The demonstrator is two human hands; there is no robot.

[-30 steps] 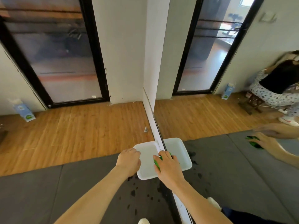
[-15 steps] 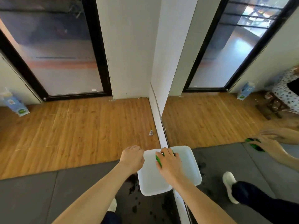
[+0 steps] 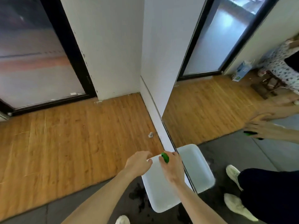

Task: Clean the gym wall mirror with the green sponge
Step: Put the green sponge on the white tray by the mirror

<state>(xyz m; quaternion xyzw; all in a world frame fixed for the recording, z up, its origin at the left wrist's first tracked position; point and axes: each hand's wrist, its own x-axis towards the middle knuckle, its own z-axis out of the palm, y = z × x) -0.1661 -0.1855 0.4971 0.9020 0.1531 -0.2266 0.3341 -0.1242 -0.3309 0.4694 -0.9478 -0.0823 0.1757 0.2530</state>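
Observation:
My right hand (image 3: 171, 168) grips the green sponge (image 3: 165, 157), squeezed between curled fingers and thumb above a white basin (image 3: 159, 196). My left hand (image 3: 139, 164) hovers at the basin's left rim with fingers loosely curled, holding nothing that I can see. The wall mirror (image 3: 226, 94) fills the right side, its lower edge running along a white baseboard beside the basin. It reflects the basin, both hands and the sponge.
The basin stands on a grey floor mat (image 3: 90, 201) with dark wet spots (image 3: 137, 193). Wooden flooring (image 3: 72, 135) lies beyond, with a small metal door stop (image 3: 150, 135). A black-framed glass door (image 3: 40, 62) is at the left. My shoe (image 3: 123, 219) is at the bottom. A seated person shows in the mirror.
The view has risen and tilted. Both hands have lifted slightly from the basin, the right one still gripping the sponge; legs and shoes now show in the mirror.

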